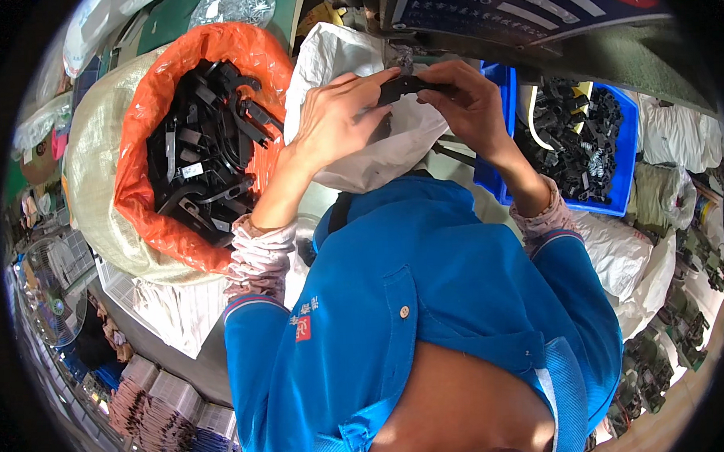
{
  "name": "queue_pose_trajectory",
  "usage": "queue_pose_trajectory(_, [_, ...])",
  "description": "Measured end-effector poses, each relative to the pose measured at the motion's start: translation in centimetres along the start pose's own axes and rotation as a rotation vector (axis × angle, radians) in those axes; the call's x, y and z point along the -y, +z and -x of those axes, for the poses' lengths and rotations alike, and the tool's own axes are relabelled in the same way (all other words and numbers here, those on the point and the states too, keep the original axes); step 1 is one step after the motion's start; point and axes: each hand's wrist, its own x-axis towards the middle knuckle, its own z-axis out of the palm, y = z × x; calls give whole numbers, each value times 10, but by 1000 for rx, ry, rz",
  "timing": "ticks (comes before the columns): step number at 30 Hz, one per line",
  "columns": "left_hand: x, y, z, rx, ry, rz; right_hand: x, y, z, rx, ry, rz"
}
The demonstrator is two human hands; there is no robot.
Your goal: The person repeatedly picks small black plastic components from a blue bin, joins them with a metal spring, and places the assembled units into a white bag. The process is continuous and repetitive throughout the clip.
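Observation:
My left hand (333, 119) and my right hand (471, 103) meet in front of me, both closed on a long black part (405, 87). The thumb and fingers of my right hand pinch its right end, while my left fingers lie along the other end and hide some of it. Under my hands is an open white plastic bag (368, 164), with dark pieces showing through. To the left, a sack with an orange liner (141, 174) holds many curved black parts (208, 144). On the right a blue bin (620, 193) contains small black pieces (574, 143).
A dark machine body with a blue plate (522, 11) overhangs the far side, close beyond my hands. A clear bag of metal bits (233, 7) lies on a green surface at the far left. White bags (618, 257) crowd the right, and a fan (55, 284) stands left.

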Motion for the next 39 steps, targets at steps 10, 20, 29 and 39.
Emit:
queue_pose_trajectory(10, [17, -26, -40, 45, 254, -154, 6, 10, -17, -174, -155, 175])
queue_pose_trajectory(20, [34, -27, -63, 261, 169, -140, -21, 5, -21, -174, 150, 84])
queue_pose_trajectory(29, [42, -37, -49, 333, -11, -7, -50, -39, -53, -88, 111, -39])
queue_pose_trajectory(39, [35, -37, -44, 269, 14, 0, -67, -18, -90, -256, -27, 411])
